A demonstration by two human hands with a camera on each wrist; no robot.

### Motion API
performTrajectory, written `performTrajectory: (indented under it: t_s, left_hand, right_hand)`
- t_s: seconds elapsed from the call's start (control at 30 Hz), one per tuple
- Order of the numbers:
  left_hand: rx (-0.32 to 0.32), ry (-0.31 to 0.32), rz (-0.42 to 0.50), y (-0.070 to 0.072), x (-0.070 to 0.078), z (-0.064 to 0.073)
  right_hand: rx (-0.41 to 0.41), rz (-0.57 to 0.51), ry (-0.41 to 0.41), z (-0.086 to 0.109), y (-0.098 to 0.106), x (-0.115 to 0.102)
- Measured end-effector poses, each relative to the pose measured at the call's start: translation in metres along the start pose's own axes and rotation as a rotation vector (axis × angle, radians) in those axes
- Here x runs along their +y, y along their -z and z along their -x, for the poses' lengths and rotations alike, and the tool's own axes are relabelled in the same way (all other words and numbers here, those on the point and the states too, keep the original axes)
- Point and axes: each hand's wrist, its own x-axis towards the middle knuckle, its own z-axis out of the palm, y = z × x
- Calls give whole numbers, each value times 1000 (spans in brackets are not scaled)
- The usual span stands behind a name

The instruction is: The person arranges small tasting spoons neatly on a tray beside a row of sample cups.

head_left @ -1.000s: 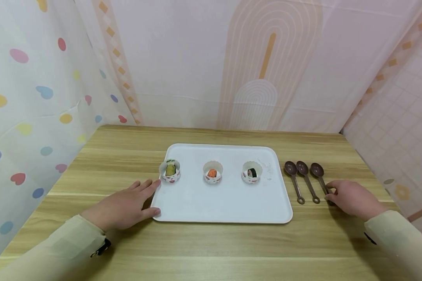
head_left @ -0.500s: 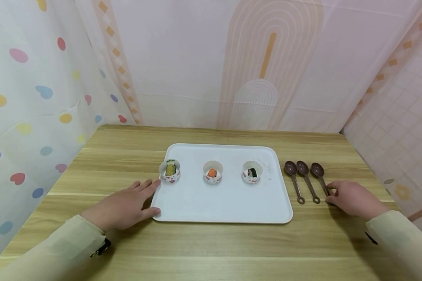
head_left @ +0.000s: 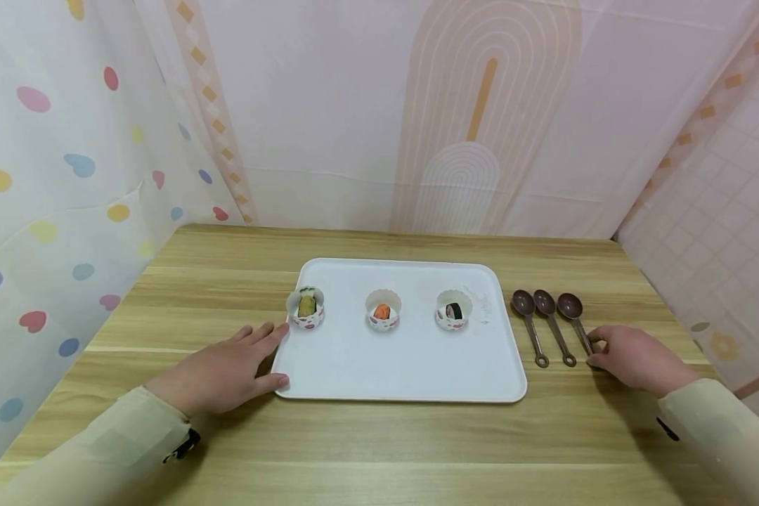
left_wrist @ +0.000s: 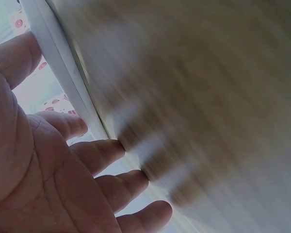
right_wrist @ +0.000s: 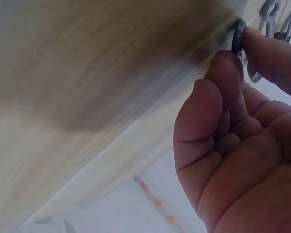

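In the head view, my right hand (head_left: 632, 357) pinches the handle end of the rightmost brown spoon (head_left: 570, 306) between thumb and fingers. That handle end shows dark at the fingertips in the right wrist view. Two more brown spoons (head_left: 522, 303) lie just left of it, bowls pointing away. My left hand (head_left: 224, 369) rests at the left edge of the white tray (head_left: 392, 372), fingers spread and thumb on the rim. Three paper cups stand in a row on the tray: a left cup (head_left: 308, 323) close to my index fingertip, a middle cup (head_left: 382, 325) and a right cup (head_left: 452, 324).
Small sushi-like pieces sit in the cups: a green-brown one (head_left: 306, 306), an orange one (head_left: 382, 311) and a black-wrapped roll (head_left: 453, 311). The wooden table (head_left: 386, 450) meets patterned curtains at the back (head_left: 329, 140) and both sides.
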Motion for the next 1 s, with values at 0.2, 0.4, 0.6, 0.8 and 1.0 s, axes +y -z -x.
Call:
performTrajectory:
  t_s: [0.2, 0.4, 0.6, 0.8, 1.0]
  left_hand:
    - [-3, 0, -2, 0, 0, 0]
    - [-6, 3, -6, 0, 0, 0]
    - [-6, 1, -5, 0, 0, 0]
    - [-13, 4, -1, 1, 1, 0]
    - [-4, 3, -2, 0, 1, 1]
  right_hand:
    - [-9, -23, -20, 0, -1, 1]
    - [-4, -34, -12, 0, -1, 2]
    - [-11, -89, -27, 1, 1, 0]
    - [10, -129, -34, 1, 2, 1]
    - [47, -190, -43, 2, 4, -4]
